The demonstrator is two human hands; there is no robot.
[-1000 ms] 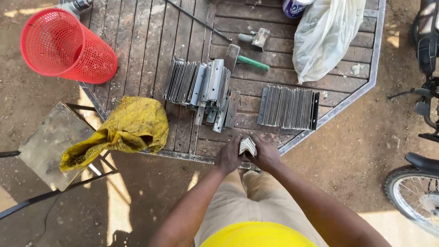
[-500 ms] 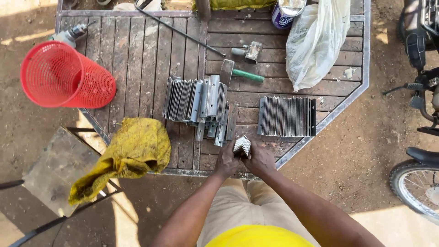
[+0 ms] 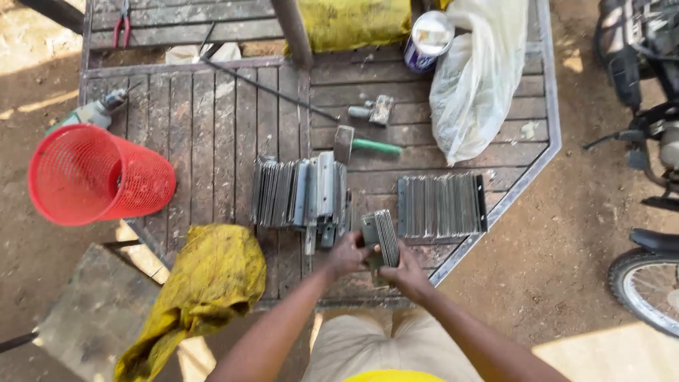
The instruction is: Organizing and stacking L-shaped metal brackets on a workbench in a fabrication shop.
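Both hands gripped it: my left hand (image 3: 348, 255) and right hand (image 3: 404, 272) clamped a small stack of metal plates (image 3: 382, 239) from either side, keeping the pieces squared, edges up. Its long axis pointed away from me, above the surface (image 3: 212, 134), between two larger plate rows (image 3: 440, 205) beyond.

You're in open shade, light even and fairly bright, hard sun patches blown out on the ground (image 3: 28, 78) at left and bottom right, plastic bag (image 3: 481, 78) near clipping, focus sharp mid-frame on the table (image 3: 212, 141), slight wide-angle stretch and softness at the edges.
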